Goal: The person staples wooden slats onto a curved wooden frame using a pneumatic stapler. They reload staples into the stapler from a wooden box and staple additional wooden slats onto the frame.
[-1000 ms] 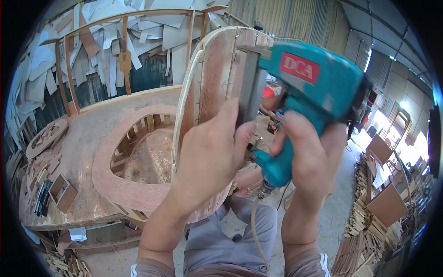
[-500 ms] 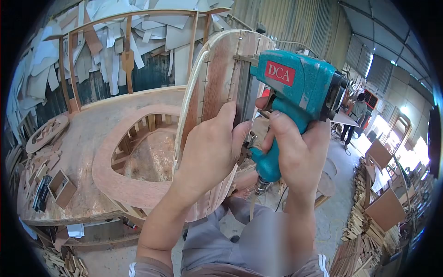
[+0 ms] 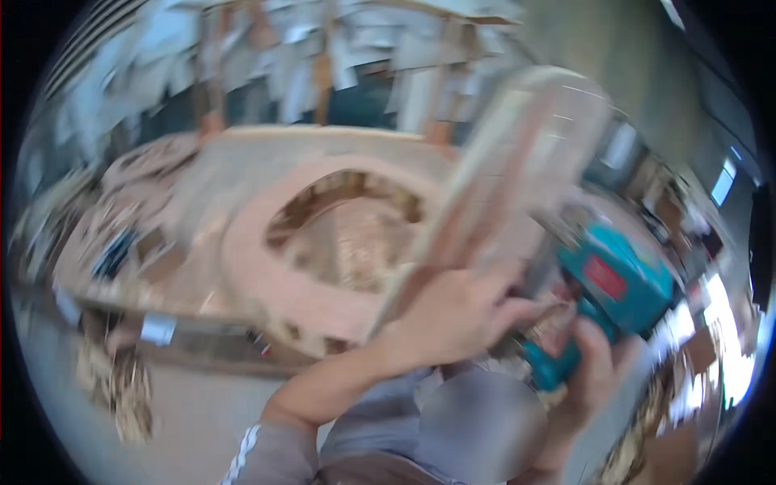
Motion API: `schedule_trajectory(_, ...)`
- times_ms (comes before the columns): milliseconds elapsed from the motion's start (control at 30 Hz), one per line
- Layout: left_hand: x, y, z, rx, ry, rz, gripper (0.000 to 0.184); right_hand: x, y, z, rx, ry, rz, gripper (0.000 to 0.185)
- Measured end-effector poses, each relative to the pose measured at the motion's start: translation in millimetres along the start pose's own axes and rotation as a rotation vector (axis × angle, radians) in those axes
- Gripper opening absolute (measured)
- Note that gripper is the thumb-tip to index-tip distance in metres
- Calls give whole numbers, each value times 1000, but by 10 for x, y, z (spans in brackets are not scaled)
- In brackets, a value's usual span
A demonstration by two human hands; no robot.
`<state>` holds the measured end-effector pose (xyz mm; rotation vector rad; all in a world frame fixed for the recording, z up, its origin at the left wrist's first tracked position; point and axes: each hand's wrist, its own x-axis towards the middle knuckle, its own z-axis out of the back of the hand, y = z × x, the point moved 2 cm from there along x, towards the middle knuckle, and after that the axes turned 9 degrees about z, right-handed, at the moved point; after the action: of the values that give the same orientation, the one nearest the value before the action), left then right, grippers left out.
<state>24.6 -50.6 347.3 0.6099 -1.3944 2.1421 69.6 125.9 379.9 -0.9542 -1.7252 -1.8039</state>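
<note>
A teal nail gun (image 3: 626, 283) with a red label is held by its handle in my right hand (image 3: 594, 364), at the lower right. My left hand (image 3: 453, 311) is at the gun's magazine side, in front of a tall curved wooden panel (image 3: 517, 162); its fingers are smeared by motion, so whether they grip anything does not show. The panel leans to the right, with rows of staples across its slats. Left of it, an oval wooden ring frame (image 3: 250, 250) lies on the workbench (image 3: 214, 190).
Wood scraps and a small open box (image 3: 162, 263) lie on the bench's left end. An upright wooden frame (image 3: 323, 81) stands behind, before hanging offcuts. Stacked wood pieces (image 3: 121, 392) are on the floor at lower left, with more at lower right.
The view has swung and blurred, so the bench and panel appear further right and tilted. The nail gun and my right hand have moved right and down in view, away from the panel's face.
</note>
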Motion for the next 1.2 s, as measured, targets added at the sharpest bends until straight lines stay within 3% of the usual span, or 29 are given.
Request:
schedule_trajectory(67, -153, 110, 7, -130, -74, -32, 37, -119, -197, 30, 112, 107, 9, 51)
schedule_trajectory(100, -251, 150, 31, -131, -60, 51, 36, -197, -296, -4, 138, 161, -33, 51)
schedule_trajectory(200, -355, 264, -109, -242, 16, 181, 35, -385, -559, 24, 5, 126, -120, 53)
schedule_trajectory(267, -399, 344, -84, -244, -51, 264, 35, -399, -611, -72, 80, 128, -95, 53)
schedule_trajectory(367, -502, 444, -144, -46, -149, 196, 35, -404, -798, 20, 162, 184, -21, 54)
schedule_trajectory(433, -529, 595, -242, -51, -66, 73, 35, -408, -880, -43, 185, 229, -38, 54)
schedule_trajectory(500, -529, 611, -224, -35, -104, 54, 34, -441, -776, -69, 174, 34, 111, 53)
schedule_trajectory(600, -566, 481, -187, -52, -88, 67, 34, -386, -902, 63, 266, 89, 73, 61)
schedule_trajectory(633, -556, 473, -189, -64, -115, 40, 34, -389, -911, 39, 203, 126, 101, 52)
schedule_trajectory(867, -587, 425, -113, -4, -263, 2, 38, -384, -1154, -95, 419, 256, -83, 49)
schedule_trajectory(933, -591, 342, -43, -211, -209, 231, 44, -453, -1141, -183, 531, 261, -154, 48)
schedule_trajectory(1000, -599, 429, -144, -477, -229, 328, 50, -474, -1137, -282, 685, 258, -210, 49)
schedule_trajectory(1067, -562, 396, -152, -370, -404, 178, 53, -475, -1254, -336, 851, 248, -269, 49)
schedule_trajectory(1200, -557, 385, -84, -256, -351, 235, 53, -505, -1396, -365, 942, 262, -348, 48)
